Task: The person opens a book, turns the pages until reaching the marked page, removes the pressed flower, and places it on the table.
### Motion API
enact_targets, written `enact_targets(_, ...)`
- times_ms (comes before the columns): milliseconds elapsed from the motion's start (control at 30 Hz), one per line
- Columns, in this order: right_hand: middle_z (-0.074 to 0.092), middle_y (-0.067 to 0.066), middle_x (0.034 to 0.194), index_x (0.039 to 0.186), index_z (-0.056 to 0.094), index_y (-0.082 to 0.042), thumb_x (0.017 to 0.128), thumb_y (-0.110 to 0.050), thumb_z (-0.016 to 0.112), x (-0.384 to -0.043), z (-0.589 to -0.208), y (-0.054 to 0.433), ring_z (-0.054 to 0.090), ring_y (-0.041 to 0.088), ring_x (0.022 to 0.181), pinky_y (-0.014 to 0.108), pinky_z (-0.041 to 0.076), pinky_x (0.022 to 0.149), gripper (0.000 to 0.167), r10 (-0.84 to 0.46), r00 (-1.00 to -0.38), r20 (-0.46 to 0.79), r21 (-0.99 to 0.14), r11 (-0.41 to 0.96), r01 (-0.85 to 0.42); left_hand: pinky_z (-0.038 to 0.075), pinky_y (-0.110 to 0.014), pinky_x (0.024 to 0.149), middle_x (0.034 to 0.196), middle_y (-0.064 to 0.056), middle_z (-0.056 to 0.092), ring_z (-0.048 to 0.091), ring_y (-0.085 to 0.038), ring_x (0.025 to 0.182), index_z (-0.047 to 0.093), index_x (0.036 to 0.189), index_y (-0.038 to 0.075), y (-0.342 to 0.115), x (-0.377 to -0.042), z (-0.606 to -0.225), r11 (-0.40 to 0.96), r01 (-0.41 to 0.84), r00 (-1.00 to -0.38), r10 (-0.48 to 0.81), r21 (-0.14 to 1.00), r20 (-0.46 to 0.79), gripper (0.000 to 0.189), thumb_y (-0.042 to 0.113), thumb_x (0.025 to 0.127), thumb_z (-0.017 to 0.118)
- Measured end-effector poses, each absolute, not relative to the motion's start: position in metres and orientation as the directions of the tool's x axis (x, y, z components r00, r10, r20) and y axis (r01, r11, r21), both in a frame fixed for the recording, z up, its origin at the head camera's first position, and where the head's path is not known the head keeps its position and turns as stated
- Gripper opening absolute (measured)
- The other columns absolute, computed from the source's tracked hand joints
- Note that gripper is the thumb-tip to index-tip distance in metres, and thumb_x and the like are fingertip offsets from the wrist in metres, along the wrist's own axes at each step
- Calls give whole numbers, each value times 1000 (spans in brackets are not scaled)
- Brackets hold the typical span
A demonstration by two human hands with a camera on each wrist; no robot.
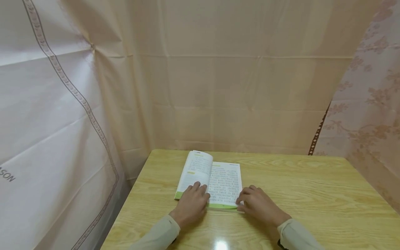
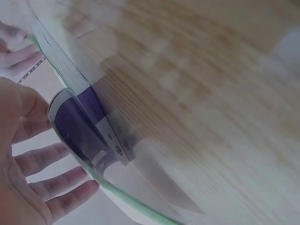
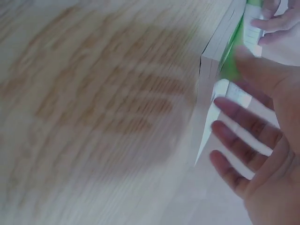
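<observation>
An open book point(image 1: 223, 184) with printed text and green bands along its lower page edges lies on the table. My left hand point(image 1: 192, 203) rests on the lower part of its left-hand page, fingers spread in the left wrist view, where a purple and white cover point(image 2: 79, 122) bows up from the wood. At the lower right corner my right hand point(image 1: 259, 205) pinches a page point(image 3: 232, 65) between thumb and index finger, and that corner bends up. The other fingers point(image 3: 239, 145) of this hand stay apart beside the book's edge.
The wooden table point(image 1: 300, 184) spreads around the book, its far edge close to a beige hanging cloth point(image 1: 237, 86). A white cloth with a patterned band point(image 1: 56, 139) hangs on the left, and a flowered one point(image 1: 372, 121) on the right.
</observation>
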State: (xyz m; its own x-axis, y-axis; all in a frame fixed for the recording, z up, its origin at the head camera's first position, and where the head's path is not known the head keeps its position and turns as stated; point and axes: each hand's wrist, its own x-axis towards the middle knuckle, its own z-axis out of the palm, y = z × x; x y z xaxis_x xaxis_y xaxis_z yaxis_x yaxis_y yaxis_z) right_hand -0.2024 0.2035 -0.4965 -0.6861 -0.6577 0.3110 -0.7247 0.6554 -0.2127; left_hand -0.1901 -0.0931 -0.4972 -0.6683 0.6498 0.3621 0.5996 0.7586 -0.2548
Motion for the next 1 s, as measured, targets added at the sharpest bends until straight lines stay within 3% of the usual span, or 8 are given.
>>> enact_targets(100, 69, -15, 97, 94, 81, -23, 88, -18, 82, -204, -495, 204, 55, 9, 93, 38, 48, 79, 8, -677, -636, 371, -172, 623, -763, 53, -36, 75, 101, -3, 67, 57, -23, 93, 74, 88, 16, -92, -191, -498, 762, 609, -662, 641, -221, 388, 18, 28, 97, 65)
enact_targets(200, 71, -15, 94, 93, 82, -22, 85, -13, 83, -205, -494, 205, 54, 9, 90, 35, 45, 77, 12, -677, -596, 432, -117, 613, -782, 52, -36, 73, 93, 0, 63, 55, -21, 88, 70, 84, 17, -90, -191, -499, 767, 605, -671, 635, -213, 383, 31, 43, 99, 63)
enact_targets(367, 73, -14, 95, 93, 82, -20, 79, -9, 86, -208, -490, 204, 55, 8, 89, 30, 45, 75, 18, -642, -526, 558, -78, 590, -803, 55, -38, 74, 88, -1, 59, 57, -23, 86, 68, 84, 17, -86, -190, -501, 781, 573, -687, 623, -248, 375, 55, 71, 91, 60)
enact_targets(567, 72, -11, 97, 94, 79, -18, 77, -13, 88, -208, -482, 199, 58, 10, 90, 30, 46, 76, 20, -589, -448, 672, -63, 557, -828, 53, -38, 67, 83, -3, 59, 55, -23, 79, 71, 87, 15, -85, -190, -501, 794, 560, -704, 606, -236, 369, 39, 51, 99, 62)
enact_targets(667, 71, -6, 106, 106, 77, -15, 77, -15, 90, -207, -480, 197, 59, 13, 93, 34, 50, 79, 32, -531, -486, 694, -93, 603, -792, 52, -34, 63, 83, -2, 59, 55, -21, 77, 70, 90, 15, -85, -190, -500, 799, 553, -710, 601, -237, 367, 30, 41, 102, 60)
enact_targets(767, 70, -1, 113, 117, 72, -12, 75, -18, 92, -206, -480, 197, 61, 17, 97, 39, 53, 82, 47, -478, -574, 665, -150, 668, -729, 50, -30, 59, 85, -2, 58, 57, -19, 78, 63, 95, 11, -85, -189, -500, 813, 532, -715, 581, -237, 389, 23, 33, 102, 61)
enact_targets(900, 68, 1, 117, 119, 72, -12, 74, -26, 93, -203, -488, 199, 60, 20, 101, 41, 53, 85, 51, -505, -693, 514, -167, 734, -658, 47, -29, 57, 86, -4, 52, 54, -18, 74, 53, 99, 6, -87, -189, -500, 840, 488, -708, 540, -238, 456, 25, 28, 98, 65)
enact_targets(1000, 67, 3, 121, 119, 72, -12, 76, -34, 91, -200, -496, 200, 59, 22, 107, 46, 52, 91, 52, -553, -741, 382, -163, 748, -643, 48, -30, 65, 94, -8, 52, 53, -20, 80, 54, 99, 5, -89, -191, -501, 847, 466, -679, 527, -255, 510, 31, 30, 94, 71)
